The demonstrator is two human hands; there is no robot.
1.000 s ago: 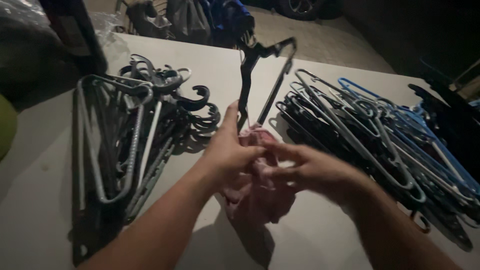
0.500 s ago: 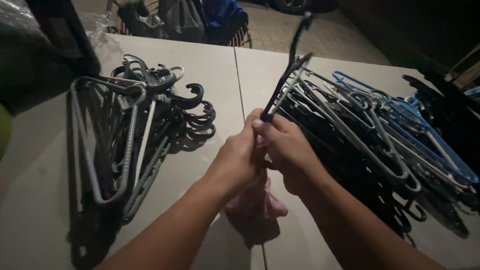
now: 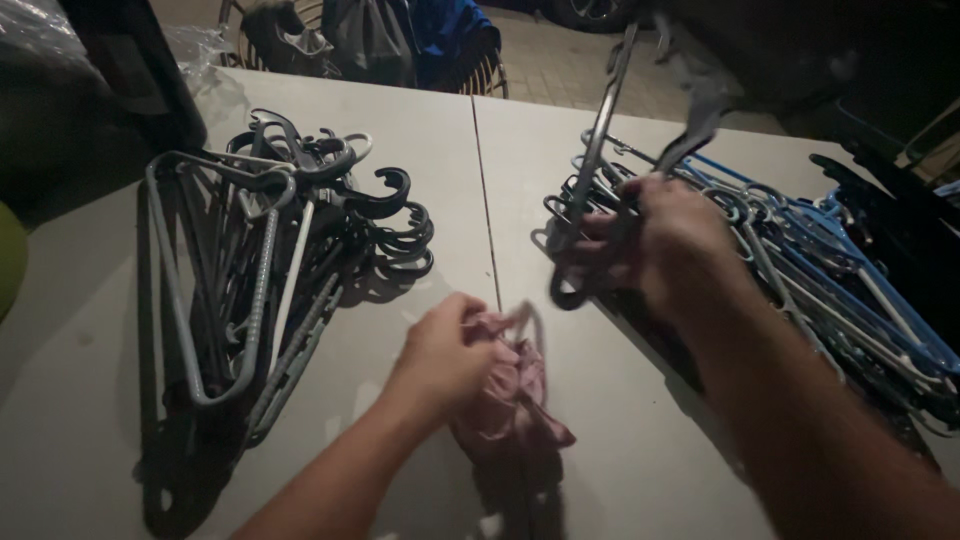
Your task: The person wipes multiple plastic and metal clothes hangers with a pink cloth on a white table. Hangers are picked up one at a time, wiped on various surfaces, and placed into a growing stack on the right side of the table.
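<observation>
The fingers of the left hand (image 3: 445, 350) are curled and pinched on a crumpled pink cloth (image 3: 510, 395), which rests on the bench (image 3: 420, 130) just right of the hand, near the seam (image 3: 484, 210) between the two panels of the pale top. The fingers of the right hand (image 3: 670, 245) are closed round a dark hanger (image 3: 600, 150), blurred by motion, held tilted above the bench with its hook end low beside the hand and its body rising toward the far edge. Directly under and to the right of that hand lies a long pile of hangers (image 3: 830, 270), black, grey and blue, spread across the right panel. On the left panel, well apart from both hands, lies a second heap of hangers (image 3: 270, 260), mostly black and grey, their hooks turned toward the seam. Beyond the far edge stand a wicker basket (image 3: 470, 70) and dark bags, dimly lit. A yellow-green rounded object (image 3: 10, 260) shows at the left border.
</observation>
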